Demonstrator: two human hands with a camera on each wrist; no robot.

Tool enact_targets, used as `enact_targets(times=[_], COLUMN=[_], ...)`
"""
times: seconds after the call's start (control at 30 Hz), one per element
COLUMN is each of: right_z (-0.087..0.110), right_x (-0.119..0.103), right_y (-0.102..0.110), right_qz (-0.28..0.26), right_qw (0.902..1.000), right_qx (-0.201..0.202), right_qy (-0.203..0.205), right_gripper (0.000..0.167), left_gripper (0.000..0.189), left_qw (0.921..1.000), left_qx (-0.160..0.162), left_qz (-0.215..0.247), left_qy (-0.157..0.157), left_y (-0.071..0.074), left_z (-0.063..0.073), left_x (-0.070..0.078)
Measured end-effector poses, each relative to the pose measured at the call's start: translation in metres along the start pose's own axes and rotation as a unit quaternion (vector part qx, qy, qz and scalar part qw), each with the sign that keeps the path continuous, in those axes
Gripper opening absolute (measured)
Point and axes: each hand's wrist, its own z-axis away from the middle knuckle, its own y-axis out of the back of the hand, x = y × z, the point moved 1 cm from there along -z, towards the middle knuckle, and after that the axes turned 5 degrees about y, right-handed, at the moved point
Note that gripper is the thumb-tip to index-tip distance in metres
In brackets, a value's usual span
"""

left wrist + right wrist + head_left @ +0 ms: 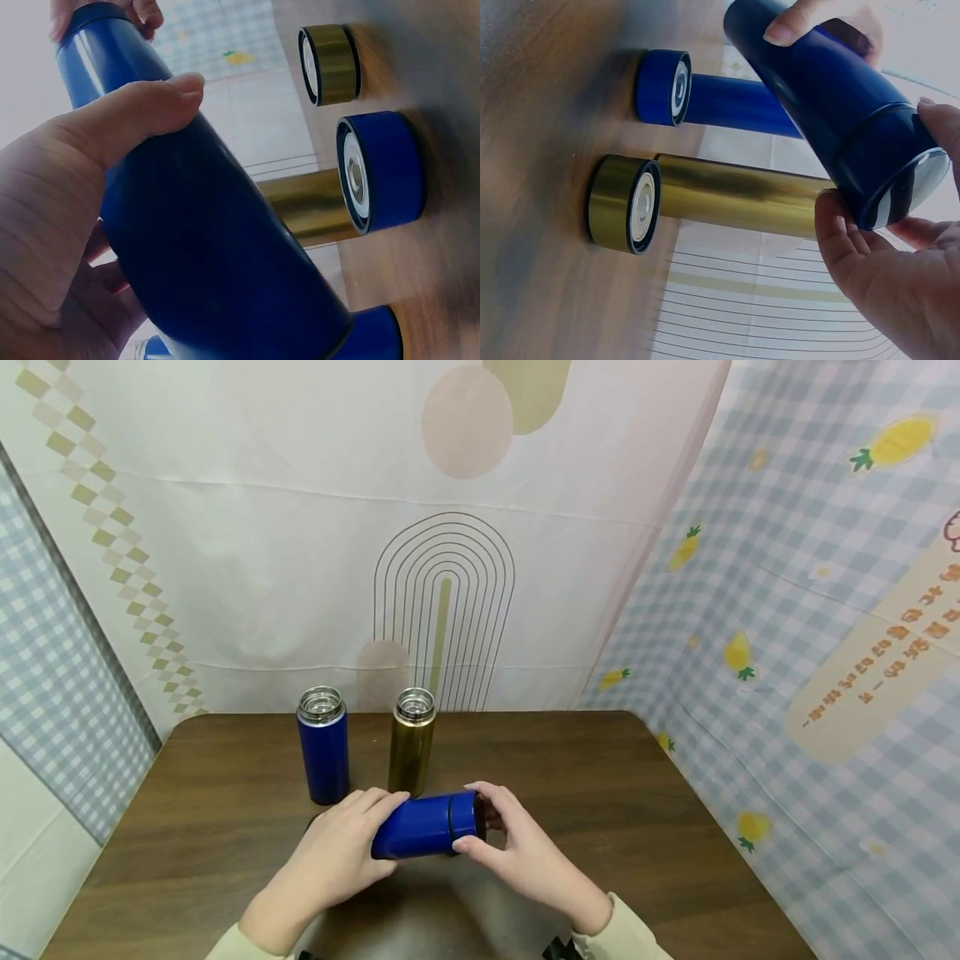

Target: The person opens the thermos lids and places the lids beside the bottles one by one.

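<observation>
A blue thermos bottle (412,828) is held lengthwise above the table, its lidded end toward the right. My left hand (337,843) grips its body, thumb laid along the near side. At the other end, my right hand (525,860) holds the blue lid (467,814) between thumb and fingers; the lid sits on the bottle. Beyond the hands stand an open blue bottle (324,756) and an open gold bottle (412,747), both upright. A loose gold lid (622,204) and a loose blue lid (662,88) lie on the table, hidden in the head view.
The brown wooden table (637,877) has rounded far corners. A patterned white cloth (285,568) hangs behind it, and a checkered cloth (750,693) runs along the right side. Both standing bottles are just past the held bottle.
</observation>
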Motion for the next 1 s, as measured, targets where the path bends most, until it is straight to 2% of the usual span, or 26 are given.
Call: enact_targets(times=[0.13,0.27,0.4,0.5,0.6,0.73,0.87,1.0], right_z=[0.0,-0.002,-0.003,-0.003,-0.004,-0.007,-0.008,-0.009], right_x=[-0.017,-0.029,-0.01,-0.003,-0.004,-0.007,-0.008,-0.007], right_y=[0.003,0.004,0.0,-0.002,-0.002,-0.002,-0.004,-0.008], right_qz=[-0.007,-0.003,0.022,0.02,-0.017,-0.071,-0.083,-0.097], right_qw=[0.9997,0.9982,0.9961,0.9965,0.9982,0.997,0.9953,0.9914], right_qx=[-0.014,-0.017,-0.013,-0.009,0.007,0.027,0.026,0.027], right_qy=[0.02,0.057,0.085,0.08,0.056,0.01,-0.043,-0.084], right_gripper=[0.06,0.061,0.063,0.063,0.063,0.063,0.061,0.052], left_gripper=[0.081,0.081,0.077,0.077,0.077,0.077,0.076,0.076], left_qw=[1.0,0.9995,0.9984,0.9979,0.9981,0.9992,0.9982,0.9969], left_qx=[0.002,-0.018,-0.038,-0.041,-0.032,0.008,0.049,0.066], left_qz=[-0.005,0.011,0.027,0.034,0.041,0.038,0.031,0.028], left_qy=[0.006,0.022,0.032,0.036,0.032,0.011,-0.017,-0.033], left_y=[0.001,0.003,0.004,0.003,0.0,-0.002,-0.004,-0.005], left_z=[0.0,0.0,0.0,0.001,0.002,0.005,0.006,0.007], left_x=[-0.002,-0.003,-0.003,-0.003,-0.003,-0.002,-0.001,0.0])
